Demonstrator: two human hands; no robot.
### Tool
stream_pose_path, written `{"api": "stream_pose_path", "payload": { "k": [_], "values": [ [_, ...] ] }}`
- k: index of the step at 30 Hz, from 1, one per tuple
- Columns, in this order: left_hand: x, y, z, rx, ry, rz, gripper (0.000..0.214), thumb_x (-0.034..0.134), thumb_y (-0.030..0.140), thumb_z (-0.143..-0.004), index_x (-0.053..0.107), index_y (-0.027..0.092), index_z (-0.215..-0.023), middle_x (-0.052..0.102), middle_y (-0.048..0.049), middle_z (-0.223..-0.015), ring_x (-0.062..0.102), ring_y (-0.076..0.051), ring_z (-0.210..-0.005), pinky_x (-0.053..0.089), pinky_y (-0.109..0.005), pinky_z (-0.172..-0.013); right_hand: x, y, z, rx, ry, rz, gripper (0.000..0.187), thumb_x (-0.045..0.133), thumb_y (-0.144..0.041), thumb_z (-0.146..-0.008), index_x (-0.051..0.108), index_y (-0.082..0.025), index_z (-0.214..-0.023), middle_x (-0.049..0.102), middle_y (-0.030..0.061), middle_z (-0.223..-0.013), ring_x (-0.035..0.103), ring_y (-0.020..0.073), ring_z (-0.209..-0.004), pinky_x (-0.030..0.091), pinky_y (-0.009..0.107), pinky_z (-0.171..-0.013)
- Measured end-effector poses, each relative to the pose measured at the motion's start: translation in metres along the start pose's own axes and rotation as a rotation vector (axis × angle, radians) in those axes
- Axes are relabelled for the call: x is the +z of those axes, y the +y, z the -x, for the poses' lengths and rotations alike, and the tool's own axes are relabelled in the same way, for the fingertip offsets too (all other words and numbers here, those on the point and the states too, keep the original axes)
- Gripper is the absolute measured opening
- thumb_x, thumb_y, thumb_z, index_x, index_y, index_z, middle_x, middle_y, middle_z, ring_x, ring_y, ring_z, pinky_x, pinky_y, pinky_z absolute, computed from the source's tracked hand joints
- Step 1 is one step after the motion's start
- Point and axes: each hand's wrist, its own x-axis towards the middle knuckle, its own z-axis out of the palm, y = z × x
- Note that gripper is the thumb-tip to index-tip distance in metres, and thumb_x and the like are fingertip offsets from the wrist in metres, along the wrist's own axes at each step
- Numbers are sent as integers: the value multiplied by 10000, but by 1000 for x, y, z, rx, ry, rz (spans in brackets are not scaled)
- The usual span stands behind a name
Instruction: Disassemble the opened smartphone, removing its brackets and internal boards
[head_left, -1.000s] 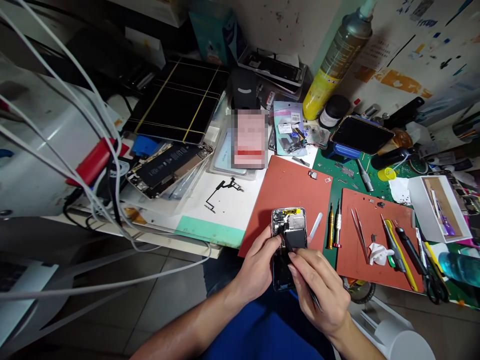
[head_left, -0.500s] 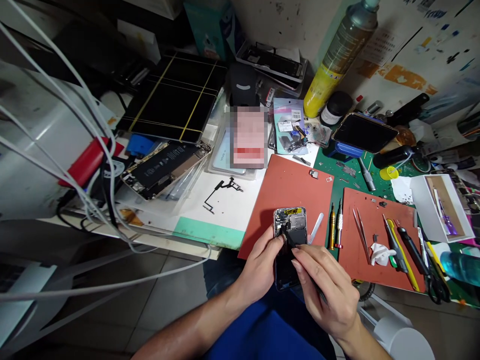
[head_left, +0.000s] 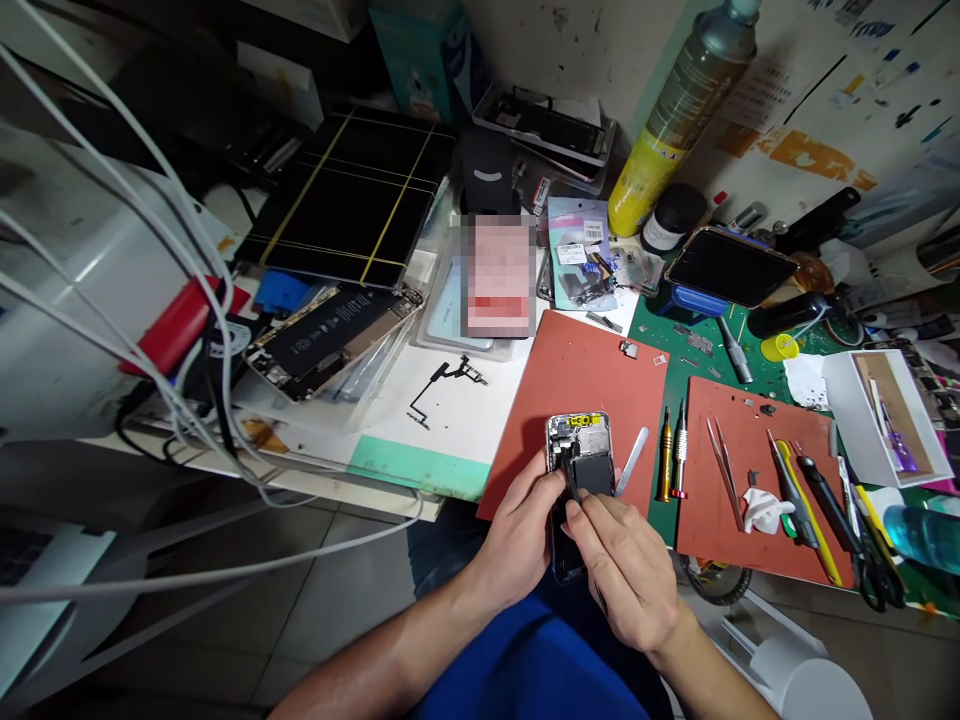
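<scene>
An opened phone (head_left: pixel 583 452) with bare circuit parts and a black battery rests at the near edge of a red mat (head_left: pixel 577 380). My left hand (head_left: pixel 517 545) grips its left side, thumb on the inner parts. My right hand (head_left: pixel 626 575) is closed round a thin dark tool (head_left: pixel 570 482) whose tip touches the phone's inside, just left of the battery.
Right of the phone lie a metal spudger (head_left: pixel 631 460), two small screwdrivers (head_left: pixel 671 452), tweezers (head_left: pixel 724 458) and more tools on a second red mat (head_left: pixel 757 440). Another open phone (head_left: pixel 330 335), a dark tablet (head_left: pixel 352 195), a spray can (head_left: pixel 679 115) and hanging white cables (head_left: pixel 172 300) crowd the back and left.
My right hand has slid left and closer to the phone, with the tool tip staying inside it. The left hand keeps its grip.
</scene>
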Motion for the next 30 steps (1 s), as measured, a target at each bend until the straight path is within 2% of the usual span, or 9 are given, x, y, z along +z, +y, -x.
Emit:
{"api": "stream_pose_path", "payload": {
  "k": [6, 12, 20, 26, 30],
  "values": [
    [2, 0, -1, -1, 20, 34, 253, 730, 300, -920, 788, 204, -1146, 795, -62, -1156, 654, -289, -1264, 475, -400, -1129, -2, -2, -2, 52, 31, -49, 495, 593, 1, -989, 581, -11, -1484, 751, 231, -1206, 720, 325, -1203, 663, 439, -894],
    [5, 2, -1, -59, 23, 80, 343, 749, 356, -928, 774, 204, -1234, 798, -77, -1194, 681, -304, -1254, 482, -433, -1138, -7, -11, -15, 128, 134, -80, 428, 684, 94, -896, 693, -11, -1310, 762, 205, -1053, 749, 282, -1042, 654, 394, -784],
    [2, -4, -2, -2, 89, 9, 390, 786, 410, -904, 779, 210, -1239, 774, -73, -1293, 651, -294, -1304, 453, -410, -1169, -8, -10, -22, 133, 138, -56, 393, 681, 102, -898, 701, -9, -1275, 764, 212, -1046, 739, 279, -1053, 652, 397, -789],
    [-2, -6, -2, -10, 81, -10, 409, 777, 417, -913, 768, 212, -1267, 774, -81, -1286, 663, -296, -1280, 477, -411, -1139, -8, -11, -24, 143, 150, -48, 385, 678, 99, -899, 705, -24, -1262, 766, 197, -1045, 744, 268, -1037, 654, 385, -790],
    [-1, -5, -3, -10, 131, -36, 427, 791, 447, -899, 774, 204, -1250, 778, -87, -1274, 668, -301, -1274, 491, -404, -1124, -11, -13, -24, 141, 147, -37, 372, 682, 90, -897, 705, -23, -1251, 756, 191, -1033, 733, 262, -1000, 644, 380, -765]
  ]
}}
